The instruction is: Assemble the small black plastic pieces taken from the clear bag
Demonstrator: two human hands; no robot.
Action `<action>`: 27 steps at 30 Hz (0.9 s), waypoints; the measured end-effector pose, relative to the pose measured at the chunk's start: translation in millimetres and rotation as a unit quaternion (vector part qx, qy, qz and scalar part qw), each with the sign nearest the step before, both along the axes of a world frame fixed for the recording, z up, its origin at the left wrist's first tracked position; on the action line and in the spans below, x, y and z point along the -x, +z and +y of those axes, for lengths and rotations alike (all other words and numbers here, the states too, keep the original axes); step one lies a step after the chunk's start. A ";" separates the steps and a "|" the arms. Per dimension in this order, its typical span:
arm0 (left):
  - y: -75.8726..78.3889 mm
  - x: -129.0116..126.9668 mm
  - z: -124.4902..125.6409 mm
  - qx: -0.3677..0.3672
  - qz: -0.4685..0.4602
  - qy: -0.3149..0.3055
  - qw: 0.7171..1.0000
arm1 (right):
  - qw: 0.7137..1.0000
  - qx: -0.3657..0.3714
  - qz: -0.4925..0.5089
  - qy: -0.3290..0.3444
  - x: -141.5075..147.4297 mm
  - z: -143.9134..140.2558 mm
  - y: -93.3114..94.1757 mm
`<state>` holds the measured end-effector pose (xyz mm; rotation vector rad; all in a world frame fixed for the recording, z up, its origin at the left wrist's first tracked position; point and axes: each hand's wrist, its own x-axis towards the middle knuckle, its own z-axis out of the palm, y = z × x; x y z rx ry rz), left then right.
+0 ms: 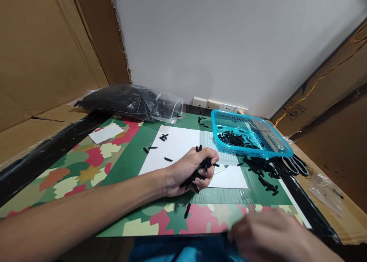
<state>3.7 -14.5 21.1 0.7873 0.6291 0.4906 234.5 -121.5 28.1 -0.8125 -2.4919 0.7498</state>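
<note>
My left hand (179,172) is closed round a clump of small black sticks (197,175), which poke out between the fingers. It is above a white paper sheet (186,138) on the green board. Several loose black sticks (168,159) lie left of that hand, and a single stick (187,211) is in front of it. By the table's front edge, my right hand (263,231) is smeared by motion; whether it holds anything is unclear.
A blue plastic basket (252,153) with black sticks inside stands at the back right. More sticks (260,168) are piled before it, beside scissors-like handles (294,166). A filled clear bag (120,101) lies at the back left. Cardboard walls (43,48) flank the table.
</note>
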 end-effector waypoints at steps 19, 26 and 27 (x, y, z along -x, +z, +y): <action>1.7 2.6 -5.4 -0.004 -0.084 -0.027 0.996 | 0.772 0.230 0.545 -0.234 54.7 50.3 -31.3; 2.3 0.8 -7.3 0.000 -0.089 -0.038 0.995 | 0.781 0.217 0.526 -0.258 55.5 50.9 -33.8; 2.7 0.9 -7.5 0.000 -0.086 -0.037 0.996 | 0.780 0.215 0.528 -0.259 55.7 50.5 -33.5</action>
